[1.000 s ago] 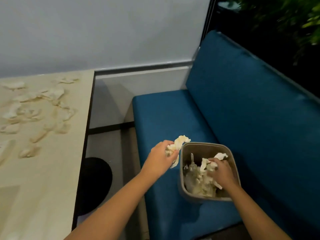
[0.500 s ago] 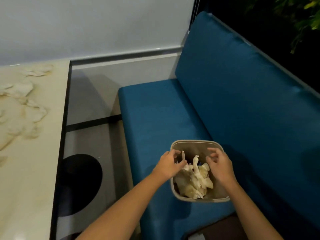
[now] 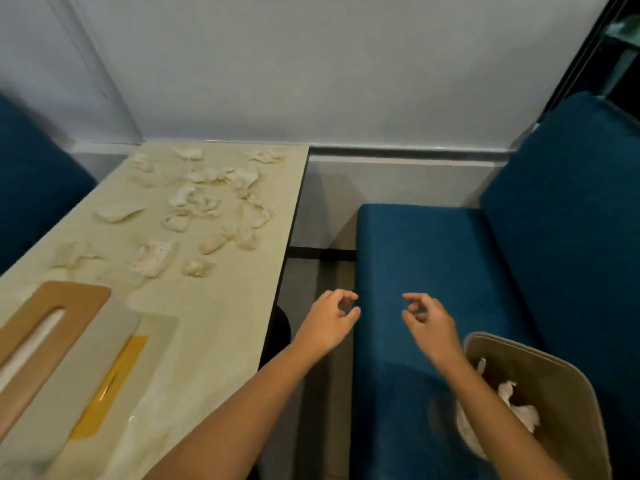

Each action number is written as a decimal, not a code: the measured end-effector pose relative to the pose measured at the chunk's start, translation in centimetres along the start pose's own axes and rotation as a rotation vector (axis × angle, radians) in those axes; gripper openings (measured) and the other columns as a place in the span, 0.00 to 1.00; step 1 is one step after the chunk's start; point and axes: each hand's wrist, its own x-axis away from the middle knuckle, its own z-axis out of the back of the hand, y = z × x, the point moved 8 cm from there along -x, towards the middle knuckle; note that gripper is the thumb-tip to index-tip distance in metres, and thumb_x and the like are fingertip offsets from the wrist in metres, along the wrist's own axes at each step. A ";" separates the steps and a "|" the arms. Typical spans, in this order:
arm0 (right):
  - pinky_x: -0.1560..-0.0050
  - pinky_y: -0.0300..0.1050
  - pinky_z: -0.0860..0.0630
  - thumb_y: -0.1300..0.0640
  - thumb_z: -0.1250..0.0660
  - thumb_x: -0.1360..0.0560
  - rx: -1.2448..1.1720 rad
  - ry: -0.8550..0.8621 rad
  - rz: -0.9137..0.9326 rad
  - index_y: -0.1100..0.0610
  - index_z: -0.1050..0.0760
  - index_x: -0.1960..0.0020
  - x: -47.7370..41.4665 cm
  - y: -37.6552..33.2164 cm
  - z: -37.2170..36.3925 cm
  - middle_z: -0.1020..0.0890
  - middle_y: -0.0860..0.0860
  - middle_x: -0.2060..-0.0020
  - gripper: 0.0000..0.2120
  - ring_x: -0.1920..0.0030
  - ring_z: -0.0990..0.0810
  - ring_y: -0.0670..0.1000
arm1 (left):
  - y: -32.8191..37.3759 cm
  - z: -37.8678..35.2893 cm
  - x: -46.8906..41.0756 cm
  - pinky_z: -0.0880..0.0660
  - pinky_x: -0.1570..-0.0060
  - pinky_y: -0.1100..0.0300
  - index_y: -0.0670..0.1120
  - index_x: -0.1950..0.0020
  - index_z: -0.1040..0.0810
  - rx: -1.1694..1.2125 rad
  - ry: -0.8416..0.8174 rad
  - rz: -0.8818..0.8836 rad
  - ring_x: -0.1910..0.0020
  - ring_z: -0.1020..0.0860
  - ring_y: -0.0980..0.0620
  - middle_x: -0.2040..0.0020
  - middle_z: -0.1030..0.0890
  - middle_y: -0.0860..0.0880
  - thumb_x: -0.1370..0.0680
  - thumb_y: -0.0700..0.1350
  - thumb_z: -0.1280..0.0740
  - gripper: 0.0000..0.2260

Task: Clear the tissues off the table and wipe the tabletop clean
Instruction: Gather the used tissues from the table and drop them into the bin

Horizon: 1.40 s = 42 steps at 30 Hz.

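Left hand (image 3: 329, 323) and right hand (image 3: 431, 329) have come up out of the bin (image 3: 561, 389), both empty. Tissues (image 3: 207, 206) lie crumpled and scattered over the far half of the table (image 3: 221, 334), beyond a brown board (image 3: 79, 299) at its near left. Past the table edge the left hand hovers over the floor gap, the right over the blue bench (image 3: 433, 258), fingers of each loosely curled, thumb near forefinger; bin stands on the bench at far right, more tissues inside.
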 end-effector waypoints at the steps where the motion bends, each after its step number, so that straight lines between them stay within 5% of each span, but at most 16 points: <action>1: 0.64 0.24 0.32 0.67 0.36 0.26 -0.005 -0.019 0.029 0.60 0.24 0.45 0.1 -1.3 -1.2 0.27 0.55 0.55 0.10 0.63 0.26 0.51 | -0.7 1.6 0.6 0.27 0.45 0.61 0.47 0.37 0.26 0.001 0.035 0.013 0.49 0.23 0.52 0.40 0.26 0.48 0.22 0.46 0.37 0.13; 8: 0.60 0.36 0.29 0.65 0.36 0.25 -0.053 -0.173 0.127 0.55 0.25 0.46 2.5 -8.5 -9.0 0.27 0.55 0.55 0.09 0.62 0.26 0.49 | -6.2 10.6 5.0 0.31 0.51 0.66 0.49 0.38 0.26 0.008 0.245 0.093 0.50 0.26 0.57 0.40 0.26 0.50 0.21 0.46 0.38 0.12; 12: 0.64 0.28 0.32 0.63 0.37 0.24 -0.018 -0.251 0.187 0.56 0.26 0.43 3.5 -11.4 -13.2 0.28 0.52 0.54 0.10 0.62 0.29 0.44 | -9.1 14.6 6.8 0.29 0.50 0.62 0.48 0.39 0.25 0.005 0.340 0.133 0.48 0.25 0.53 0.41 0.26 0.49 0.21 0.45 0.37 0.11; 18: 0.63 0.29 0.34 0.62 0.39 0.23 0.018 -0.353 0.271 0.55 0.27 0.40 1.8 -15.8 -18.5 0.28 0.51 0.53 0.13 0.63 0.30 0.43 | -13.3 19.2 6.7 0.31 0.49 0.62 0.48 0.40 0.25 -0.022 0.462 0.216 0.48 0.25 0.51 0.41 0.26 0.48 0.22 0.44 0.37 0.11; 24: 0.52 0.38 0.31 0.61 0.39 0.23 0.075 -0.397 0.360 0.56 0.28 0.38 -3.7 -20.0 -22.5 0.28 0.52 0.44 0.14 0.52 0.28 0.47 | -16.4 22.9 2.7 0.34 0.45 0.61 0.48 0.37 0.27 -0.141 0.563 0.290 0.38 0.30 0.50 0.37 0.29 0.48 0.22 0.45 0.37 0.13; 29: 0.43 0.44 0.29 0.60 0.38 0.23 0.143 -0.423 0.416 0.56 0.30 0.36 -9.3 -22.1 -25.6 0.30 0.52 0.37 0.16 0.40 0.29 0.53 | -18.2 24.3 -2.1 0.36 0.38 0.56 0.46 0.32 0.31 -0.290 0.536 0.323 0.34 0.35 0.46 0.32 0.34 0.46 0.22 0.45 0.37 0.18; 33: 0.46 0.39 0.33 0.59 0.38 0.23 0.179 -0.421 0.437 0.55 0.31 0.35 -12.7 -22.7 -27.2 0.32 0.52 0.36 0.17 0.36 0.32 0.52 | -20.4 23.6 -4.8 0.40 0.34 0.55 0.49 0.26 0.41 -0.442 0.418 0.400 0.30 0.40 0.44 0.26 0.42 0.47 0.20 0.49 0.41 0.22; 38: 0.49 0.37 0.35 0.55 0.35 0.24 0.217 -0.372 0.455 0.55 0.33 0.33 -16.4 -23.2 -27.7 0.34 0.52 0.35 0.20 0.35 0.35 0.50 | -21.2 23.9 -6.5 0.34 0.40 0.57 0.47 0.31 0.32 -0.463 0.467 0.396 0.37 0.35 0.44 0.35 0.31 0.46 0.20 0.41 0.43 0.17; 42: 0.42 0.41 0.36 0.50 0.33 0.26 0.266 -0.435 0.442 0.54 0.36 0.31 -18.9 -23.0 -29.0 0.36 0.52 0.32 0.26 0.32 0.40 0.52 | -21.0 25.3 -7.3 0.35 0.41 0.54 0.43 0.33 0.29 -0.404 0.582 0.363 0.41 0.34 0.42 0.40 0.30 0.41 0.20 0.37 0.43 0.16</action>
